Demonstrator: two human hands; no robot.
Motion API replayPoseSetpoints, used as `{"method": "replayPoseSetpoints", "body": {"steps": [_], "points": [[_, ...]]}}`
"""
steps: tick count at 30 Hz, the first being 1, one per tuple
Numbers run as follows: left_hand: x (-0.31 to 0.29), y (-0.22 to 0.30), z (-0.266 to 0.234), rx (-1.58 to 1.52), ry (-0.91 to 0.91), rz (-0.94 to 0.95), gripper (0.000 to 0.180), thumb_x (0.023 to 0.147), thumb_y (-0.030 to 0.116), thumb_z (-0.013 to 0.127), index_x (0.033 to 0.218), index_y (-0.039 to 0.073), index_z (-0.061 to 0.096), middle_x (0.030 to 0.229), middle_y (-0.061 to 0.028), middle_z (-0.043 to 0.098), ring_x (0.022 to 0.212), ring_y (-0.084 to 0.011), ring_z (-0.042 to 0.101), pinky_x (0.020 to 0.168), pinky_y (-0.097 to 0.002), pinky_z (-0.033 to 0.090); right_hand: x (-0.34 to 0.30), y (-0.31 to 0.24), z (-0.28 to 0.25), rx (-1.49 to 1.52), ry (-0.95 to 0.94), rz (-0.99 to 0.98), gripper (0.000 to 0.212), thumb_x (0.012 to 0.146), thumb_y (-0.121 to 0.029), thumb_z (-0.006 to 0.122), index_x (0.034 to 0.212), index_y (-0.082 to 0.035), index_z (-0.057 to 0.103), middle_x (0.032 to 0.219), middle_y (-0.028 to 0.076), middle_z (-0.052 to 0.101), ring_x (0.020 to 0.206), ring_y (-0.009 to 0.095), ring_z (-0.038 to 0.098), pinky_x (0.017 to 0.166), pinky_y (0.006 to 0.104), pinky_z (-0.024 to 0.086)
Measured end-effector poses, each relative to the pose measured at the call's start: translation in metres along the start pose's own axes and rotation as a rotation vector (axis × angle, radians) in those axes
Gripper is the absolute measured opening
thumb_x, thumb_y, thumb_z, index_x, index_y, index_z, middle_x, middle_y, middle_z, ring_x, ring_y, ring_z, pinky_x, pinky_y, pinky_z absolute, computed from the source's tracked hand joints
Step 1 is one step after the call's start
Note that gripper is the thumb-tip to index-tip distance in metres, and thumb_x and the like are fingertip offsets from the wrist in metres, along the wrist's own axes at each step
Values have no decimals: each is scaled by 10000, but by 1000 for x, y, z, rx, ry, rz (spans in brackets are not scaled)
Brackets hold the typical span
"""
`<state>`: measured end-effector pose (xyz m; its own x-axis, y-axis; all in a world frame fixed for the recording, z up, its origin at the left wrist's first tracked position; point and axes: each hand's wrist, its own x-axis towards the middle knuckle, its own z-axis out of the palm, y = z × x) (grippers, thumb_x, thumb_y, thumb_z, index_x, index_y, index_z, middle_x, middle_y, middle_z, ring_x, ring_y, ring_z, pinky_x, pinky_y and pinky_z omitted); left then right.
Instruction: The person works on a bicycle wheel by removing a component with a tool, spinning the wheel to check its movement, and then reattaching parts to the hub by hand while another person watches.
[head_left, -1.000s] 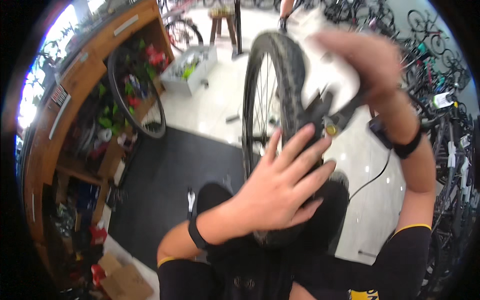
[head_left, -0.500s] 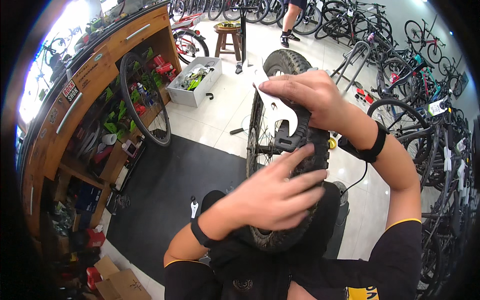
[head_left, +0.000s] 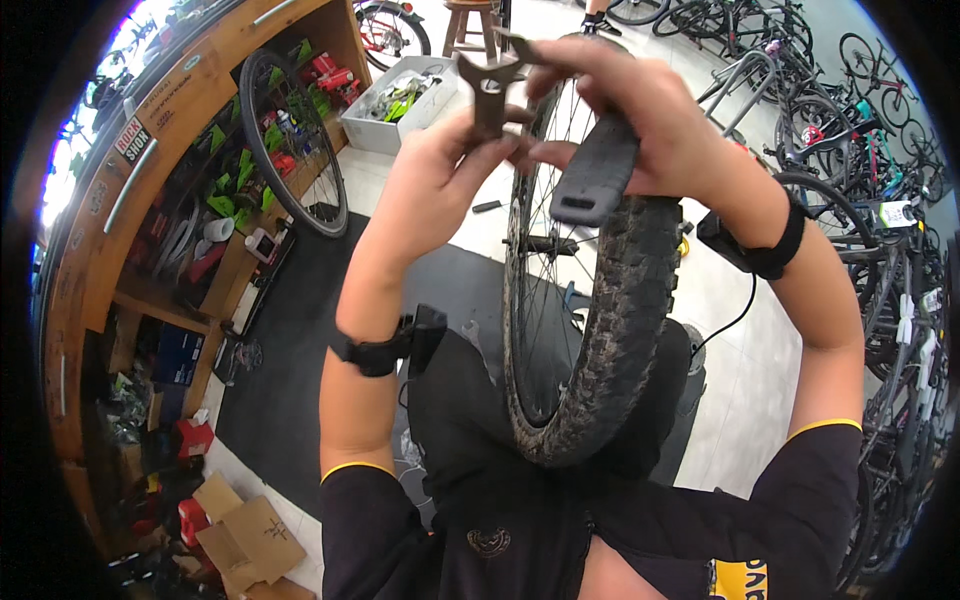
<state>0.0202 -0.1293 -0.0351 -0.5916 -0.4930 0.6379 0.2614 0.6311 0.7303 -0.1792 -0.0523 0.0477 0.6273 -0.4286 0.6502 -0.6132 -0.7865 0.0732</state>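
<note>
Well, from the head view, the fat-tyred wheel (head_left: pixel 632 315) stands upright between the person's legs (head_left: pixel 455 385), and everything is easiest placed by it. Above the wheel's left side, the left hand (head_left: pixel 430 185) has its grip closed round a grey open-ended spanner (head_left: pixel 488 105), forked end pointing away from the body. Over the wheel's upper part, the right hand (head_left: pixel 665 120) has its grip narrowed on a black handle (head_left: pixel 597 185) with a slotted near end. A metal fork (head_left: pixel 518 45) shows close beside the spanner; the right hand crowds it, so I can't fairly say whether it belongs to that handle. Left of the wheel lies a dark mat (head_left: pixel 290 370), and farther left stands the wooden bench (head_left: pixel 230 50). What worries me is that neither hand clearly steadies the wheel, so if the legs slackened it could roll or topple. With both hands working so close together above it, a loose grip could drop metal onto the wheel, or a slip could rap a knuckle.
</note>
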Motion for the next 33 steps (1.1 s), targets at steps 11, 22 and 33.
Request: {"method": "replayPoseSetpoints", "body": {"steps": [11,22,33], "points": [[-74,-6,18,-675,-39,-313,228,994,142,465,1150,-20,432,905,-223,667,828,-274,667,788,-372,523,5,19,3,-48,121,-73,132,775,-76,713,790,-24,592,744,90,562,621,196,562,536,295,445],[-64,25,75,-871,126,-316,304,1002,177,450,1145,-66,565,1080,-105,619,1072,-155,551,860,-283,457,11,34,9,-187,365,-202,115,803,-98,647,830,-31,558,722,109,522,625,269,553,547,345,436],[-59,32,65,-850,117,-407,406,1003,180,424,1309,-86,427,1062,-118,636,928,-92,583,824,-245,494,14,4,12,-533,405,61,242,766,-208,705,909,-48,595,745,105,524,615,304,591,541,400,475]]}}
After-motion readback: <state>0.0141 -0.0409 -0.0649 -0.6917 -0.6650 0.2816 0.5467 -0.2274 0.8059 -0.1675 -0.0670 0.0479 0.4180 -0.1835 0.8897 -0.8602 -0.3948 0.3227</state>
